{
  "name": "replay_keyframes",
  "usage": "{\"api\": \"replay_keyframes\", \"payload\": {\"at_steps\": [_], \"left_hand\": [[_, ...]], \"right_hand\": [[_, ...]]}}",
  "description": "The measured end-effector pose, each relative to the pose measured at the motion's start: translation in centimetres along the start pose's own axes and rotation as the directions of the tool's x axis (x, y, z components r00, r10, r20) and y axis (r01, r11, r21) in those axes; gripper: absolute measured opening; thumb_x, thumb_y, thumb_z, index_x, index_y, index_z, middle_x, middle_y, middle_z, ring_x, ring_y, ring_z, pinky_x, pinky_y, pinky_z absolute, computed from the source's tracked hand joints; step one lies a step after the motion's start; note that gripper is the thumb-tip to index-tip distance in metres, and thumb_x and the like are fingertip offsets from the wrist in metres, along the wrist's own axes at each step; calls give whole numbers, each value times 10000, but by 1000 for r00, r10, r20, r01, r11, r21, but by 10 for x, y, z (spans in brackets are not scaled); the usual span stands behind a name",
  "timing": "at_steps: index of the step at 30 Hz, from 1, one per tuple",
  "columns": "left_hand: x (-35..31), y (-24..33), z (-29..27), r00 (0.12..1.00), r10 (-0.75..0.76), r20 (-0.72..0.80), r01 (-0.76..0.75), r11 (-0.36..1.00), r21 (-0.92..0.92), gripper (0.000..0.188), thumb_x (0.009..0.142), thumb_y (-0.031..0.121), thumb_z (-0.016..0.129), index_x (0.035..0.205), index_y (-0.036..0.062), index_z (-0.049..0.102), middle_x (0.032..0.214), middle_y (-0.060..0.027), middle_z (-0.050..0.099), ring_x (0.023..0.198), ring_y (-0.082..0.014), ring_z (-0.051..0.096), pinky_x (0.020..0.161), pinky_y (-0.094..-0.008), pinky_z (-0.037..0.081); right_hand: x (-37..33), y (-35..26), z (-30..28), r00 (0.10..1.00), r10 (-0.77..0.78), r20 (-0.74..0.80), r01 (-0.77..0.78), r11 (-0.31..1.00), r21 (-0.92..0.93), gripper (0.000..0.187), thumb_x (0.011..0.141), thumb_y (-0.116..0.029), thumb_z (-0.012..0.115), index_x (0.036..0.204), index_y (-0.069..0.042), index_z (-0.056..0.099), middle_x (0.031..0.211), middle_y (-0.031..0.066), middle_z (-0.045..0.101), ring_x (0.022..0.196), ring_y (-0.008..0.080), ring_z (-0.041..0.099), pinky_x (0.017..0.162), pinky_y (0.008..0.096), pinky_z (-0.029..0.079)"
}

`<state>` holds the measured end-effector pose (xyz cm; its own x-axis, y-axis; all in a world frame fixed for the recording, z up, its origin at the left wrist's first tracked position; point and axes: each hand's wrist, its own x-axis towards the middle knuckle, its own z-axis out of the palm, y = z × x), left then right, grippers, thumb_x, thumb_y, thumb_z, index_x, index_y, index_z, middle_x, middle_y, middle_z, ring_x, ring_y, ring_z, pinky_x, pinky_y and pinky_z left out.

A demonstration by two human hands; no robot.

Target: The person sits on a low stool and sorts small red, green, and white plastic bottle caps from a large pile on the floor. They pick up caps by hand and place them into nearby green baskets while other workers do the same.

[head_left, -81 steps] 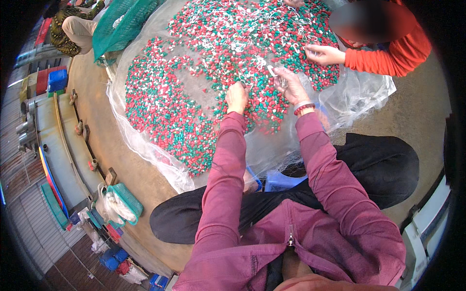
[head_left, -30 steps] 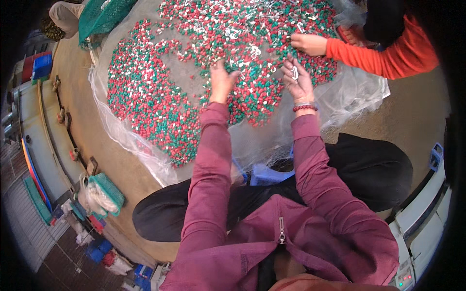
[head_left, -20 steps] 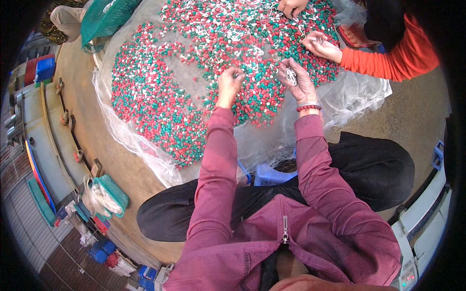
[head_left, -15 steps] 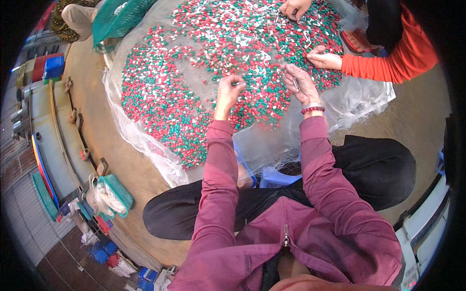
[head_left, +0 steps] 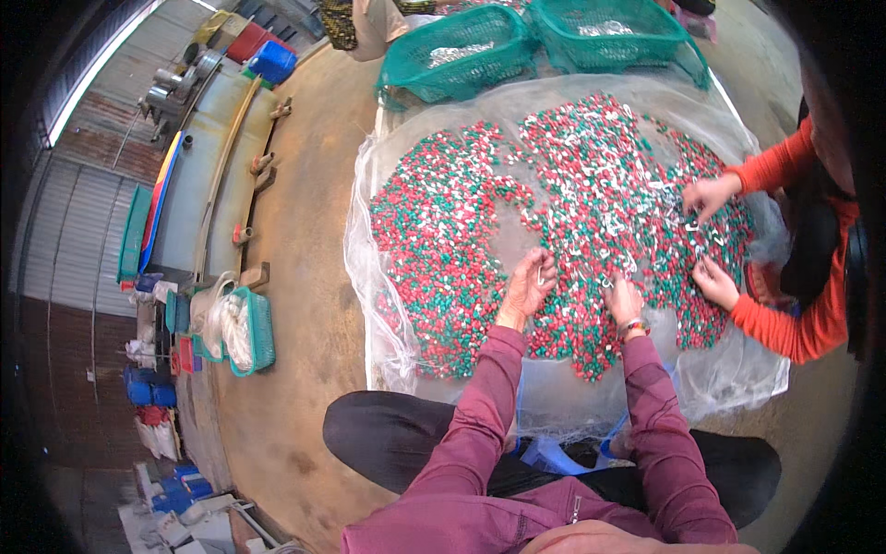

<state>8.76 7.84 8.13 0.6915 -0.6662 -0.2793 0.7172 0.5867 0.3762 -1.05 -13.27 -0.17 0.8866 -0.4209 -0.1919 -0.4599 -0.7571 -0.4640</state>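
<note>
A wide spread of small red, green and white pieces [head_left: 434, 249] lies on a sheer white net sheet [head_left: 392, 346]. Over its near part my left hand [head_left: 528, 284] is raised, fingers curled together; a small pale bit shows at the fingertips, too small to name. My right hand [head_left: 625, 300], with a beaded bracelet at the wrist, reaches down into the pieces. Its fingers are drawn together beside a thin white looped piece [head_left: 606, 279], and whether they grip it is unclear. Gaps in the pile show the grey surface beneath the net.
Across at the right, a co-worker's two hands [head_left: 709, 196] in orange sleeves pick in the same pile. Two green mesh-covered baskets [head_left: 461, 65] with pale contents stand at the far edge. Another green basket [head_left: 261, 332] holding white cloth sits on the floor at left, near a long trough [head_left: 217, 166].
My view has swung left and tilted up, bringing the far baskets in. My right hand has gone from raised, palm turned up, to down at the pieces. The co-worker's hands have shifted too.
</note>
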Motion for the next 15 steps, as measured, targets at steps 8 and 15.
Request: {"api": "replay_keyframes", "payload": {"at_steps": [8, 15], "left_hand": [[-13, 48, -79, 894, 446, 43, -153, 213, 965, 164, 933, 235, 525, 894, 96, 603, 793, 26, 521, 685, -152, 500, 594, -320, 424], [-10, 161, -39, 919, 270, -288, -23, 764, 645, 155, 912, 222, 640, 871, 82, 588, 637, 59, 420, 491, -24, 308, 394, -195, 204]], "right_hand": [[-11, 23, 14, 964, -155, 215, 138, 986, 93, 322, 886, -269, 569, 1138, -80, 634, 1004, 189, 676, 907, 369, 651, 797, 474, 505], [-8, 0, -44, 986, -132, 97, 107, 968, 226, 286, 822, -371, 654, 969, -141, 740, 850, 133, 710, 849, 291, 687, 780, 397, 529]]}}
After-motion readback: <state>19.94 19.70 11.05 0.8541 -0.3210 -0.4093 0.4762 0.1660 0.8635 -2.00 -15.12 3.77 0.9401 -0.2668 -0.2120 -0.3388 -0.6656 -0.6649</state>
